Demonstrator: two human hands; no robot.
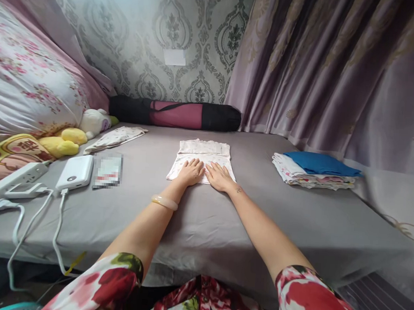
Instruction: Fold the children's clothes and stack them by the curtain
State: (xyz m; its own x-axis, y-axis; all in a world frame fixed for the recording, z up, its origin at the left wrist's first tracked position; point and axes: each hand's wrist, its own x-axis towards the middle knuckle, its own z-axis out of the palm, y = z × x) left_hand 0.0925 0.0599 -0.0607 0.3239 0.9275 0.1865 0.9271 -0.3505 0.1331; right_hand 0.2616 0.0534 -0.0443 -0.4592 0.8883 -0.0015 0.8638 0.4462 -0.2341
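Note:
A pale, lightly patterned piece of clothing [204, 148] lies folded on the grey bed sheet [256, 209] straight in front of me. My left hand [191, 171] rests flat on its near left part, fingers stretched out. Beside it, my right hand [219, 175] lies flat on the near right part, fingers also extended. Both palms face down, and the hands almost touch in the middle. Over at the right sits a stack of folded clothes [286, 171] with a blue folded garment [322, 163] on top. Another pale patterned garment [118, 138] lies loosely at the back left.
A white power bank [75, 172], a blurred packet [108, 171] and a power strip [12, 185] with cables lie at the left. Plush toys [64, 140] line the left side. A black and pink long bag [176, 114] lies along the wall; curtains [304, 62] hang right.

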